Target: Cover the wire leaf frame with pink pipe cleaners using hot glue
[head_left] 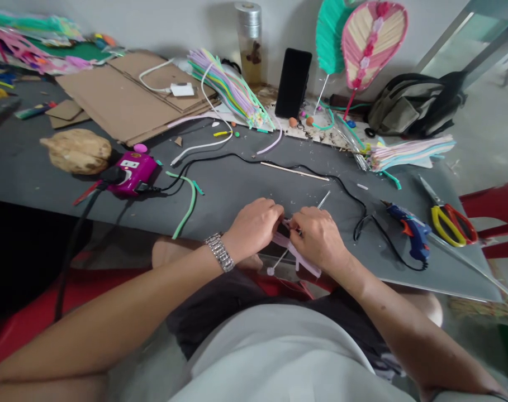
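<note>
My left hand (257,226), with a metal watch (219,252) on its wrist, pinches at the table's front edge. Close beside it, my right hand (318,237) is closed too. Between and below them are pale lilac pipe cleaners (306,264), bent into strips that hang over the edge. A thin stick (324,199) pokes out beyond my right hand. Below the hands, a thin rod ends in a small pale pink tuft (271,272); whether it is the same stick is hidden. My fingertips cover the exact spot where they grip.
A blue glue gun (411,231) and scissors (449,223) lie right; its black cord crosses the table. A purple power strip (132,173) sits left. Behind are cardboard (123,100), pipe cleaner bundles (232,92), a phone (293,82), a bottle (250,44) and two leaf-shaped fans (373,47).
</note>
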### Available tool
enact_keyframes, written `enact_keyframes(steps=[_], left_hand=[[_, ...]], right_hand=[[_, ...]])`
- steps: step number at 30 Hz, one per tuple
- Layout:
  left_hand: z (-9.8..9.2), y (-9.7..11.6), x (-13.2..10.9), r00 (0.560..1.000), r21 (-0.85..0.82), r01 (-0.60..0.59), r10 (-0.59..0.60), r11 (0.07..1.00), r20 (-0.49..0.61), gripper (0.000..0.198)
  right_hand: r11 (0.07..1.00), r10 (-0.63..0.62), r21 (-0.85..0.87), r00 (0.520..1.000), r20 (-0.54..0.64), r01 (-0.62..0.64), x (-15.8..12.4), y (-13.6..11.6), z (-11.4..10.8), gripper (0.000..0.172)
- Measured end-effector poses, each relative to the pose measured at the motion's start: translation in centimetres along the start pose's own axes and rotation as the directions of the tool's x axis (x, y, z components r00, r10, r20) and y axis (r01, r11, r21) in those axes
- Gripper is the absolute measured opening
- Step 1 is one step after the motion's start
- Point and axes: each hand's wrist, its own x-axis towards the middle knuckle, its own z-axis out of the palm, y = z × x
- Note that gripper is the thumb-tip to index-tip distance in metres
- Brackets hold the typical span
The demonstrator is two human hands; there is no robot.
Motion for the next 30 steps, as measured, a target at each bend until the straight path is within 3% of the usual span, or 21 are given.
enact_keyframes(steps=[8,13,15,17,18,20,22,24,27,30], left_hand=[[0.3,0.0,0.0,0.998,-0.06,0.053,-0.055,0.997,-0.029,0.017],[0.6,0.0,-0.5,0.997,-0.047,0.038,-0.041,0.998,-0.064,0.017],[1.0,-0.1,-0.8,0.993,-0.031,0.046,-0.049,0.998,-0.107,0.015],[1.7,-0.5,-0.9,0.989,-0.02,0.023,-0.026,1.0,-0.145,0.012],[2.0,-0.7,-0.8,0.985,-0.008,0.015,-0.016,1.0,-0.171,0.013],[2.5,-0.9,-0.7,0.982,-0.001,-0.002,0.002,1.0,-0.186,0.017],[2.7,-0.8,-0.7,0.982,0.005,-0.01,0.011,1.0,-0.187,0.019],[2.6,-0.5,-0.8,0.982,0.01,-0.008,0.01,1.0,-0.186,0.021],[2.3,0.0,-0.8,0.98,0.009,0.001,0.001,1.0,-0.2,0.024],[2.1,0.5,-0.9,0.977,0.0,0.012,-0.012,1.0,-0.212,0.025]], right_hand=[[0.995,-0.101,0.011,0.995,-0.023,0.102,0.1,0.5,0.5,0.022],[0.999,-0.04,-0.001,0.998,-0.039,0.04,-0.6,0.1,-0.7,0.019],[0.998,-0.013,0.052,0.994,-0.106,0.018,-1.7,1.4,-1.6,0.015],[0.988,0.103,0.135,0.97,-0.221,-0.074,-3.8,3.8,-2.6,0.014],[0.973,0.196,0.175,0.939,-0.282,-0.151,-5.2,5.3,-3.1,0.014],[0.912,0.407,0.224,0.831,-0.379,-0.345,-8.6,8.6,-3.9,0.014],[0.81,0.575,0.206,0.673,-0.466,-0.549,-11.7,11.7,-4.4,0.015],[0.703,0.68,0.224,0.547,-0.487,-0.675,-13.7,14.2,-4.5,0.023],[0.541,0.837,0.362,0.446,-0.317,-0.759,-14.1,16.8,-4.3,0.043],[0.385,0.918,0.526,0.376,-0.128,-0.758,-12.8,18.3,-4.1,0.049]])
